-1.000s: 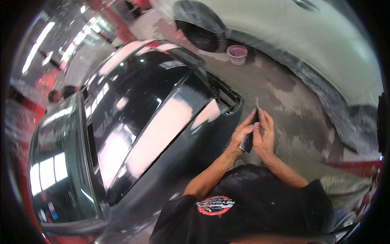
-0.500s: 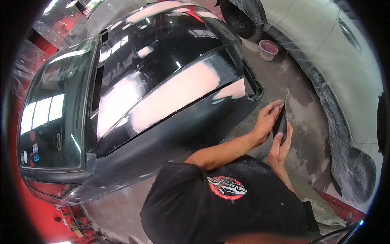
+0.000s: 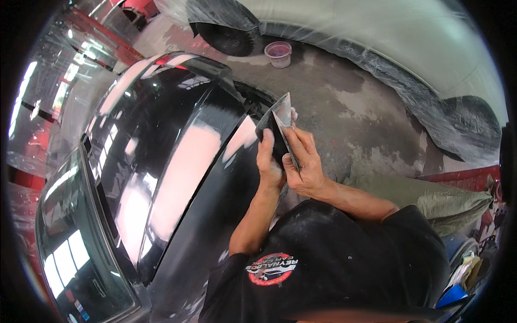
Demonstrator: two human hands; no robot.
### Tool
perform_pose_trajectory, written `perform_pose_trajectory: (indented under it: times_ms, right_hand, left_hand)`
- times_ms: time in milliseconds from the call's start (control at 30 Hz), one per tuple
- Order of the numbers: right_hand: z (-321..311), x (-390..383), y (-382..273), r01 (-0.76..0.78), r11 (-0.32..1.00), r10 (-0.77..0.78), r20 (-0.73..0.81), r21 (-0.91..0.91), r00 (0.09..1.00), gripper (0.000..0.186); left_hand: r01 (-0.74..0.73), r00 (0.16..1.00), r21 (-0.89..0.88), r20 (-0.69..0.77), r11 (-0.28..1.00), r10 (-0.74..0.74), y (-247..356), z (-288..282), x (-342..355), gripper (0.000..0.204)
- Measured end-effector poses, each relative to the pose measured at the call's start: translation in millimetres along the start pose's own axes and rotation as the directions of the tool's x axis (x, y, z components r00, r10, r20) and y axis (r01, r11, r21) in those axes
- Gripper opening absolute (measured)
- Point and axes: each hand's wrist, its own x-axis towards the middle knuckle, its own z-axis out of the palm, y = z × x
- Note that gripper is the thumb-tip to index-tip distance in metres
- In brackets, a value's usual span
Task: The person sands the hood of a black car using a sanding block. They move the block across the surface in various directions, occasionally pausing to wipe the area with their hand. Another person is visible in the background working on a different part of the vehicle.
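Note:
Both hands are in front of my chest, beside the rear corner of a black car point(image 3: 219, 202). Between them is a thin, stiff-looking dark sheet point(image 3: 278, 141) with pale edges and a pointed grey upper part. Whether it is one folded sheet or two flat pieces, I cannot tell. My left hand point(image 3: 269, 161) grips its lower left side, thumb up along the face. My right hand point(image 3: 306, 162) pinches the right edge between thumb and fingers. Fingertips show behind the grey part. Pale pink patches point(image 3: 186, 180) cover parts of the car's dark bodywork.
A pink bucket point(image 3: 278, 55) stands on the stained concrete floor point(image 3: 344, 97). Beyond it is a pale car point(image 3: 377, 35) under clear plastic film, its wheel point(image 3: 229, 39) partly covered. A greenish sack point(image 3: 431, 200) lies at my right, with assorted items point(image 3: 464, 272) below it.
My view has swung to the right, so the black car sits further left. My hands have come closer together, and the sheet has turned, showing its grey part.

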Motion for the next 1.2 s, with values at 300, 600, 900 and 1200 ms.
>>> perform_pose_trajectory:
  times_ms: [300, 600, 900, 1200]
  right_hand:
    - [-22.1, 15.8, 33.9, -0.597, 0.796, 0.600, -0.006, 0.098, 0.800, 0.036]
    - [-83.4, 20.7, 91.3, -0.458, 0.643, 0.672, -0.166, 0.615, 0.721, 0.033]
    - [-72.2, -2.2, 71.2, -0.521, 0.541, 0.717, -0.039, 0.660, 0.696, 0.035]
    - [-83.3, -30.1, 68.4, -0.462, 0.614, 0.624, -0.035, 0.640, 0.781, 0.056]
  left_hand:
    - [0.081, 0.997, 0.585, -0.057, 0.807, -0.059, -3.9, -31.5, 2.5, 0.035]
    - [0.532, 0.800, 0.033, -0.347, 0.846, -0.489, -29.9, -12.0, -18.0, 0.031]
    - [0.652, 0.718, -0.162, -0.181, 0.740, -0.672, -48.4, 20.8, -2.0, 0.029]
    - [0.699, 0.684, -0.211, -0.083, 0.684, -0.725, -61.1, 33.2, 10.1, 0.030]
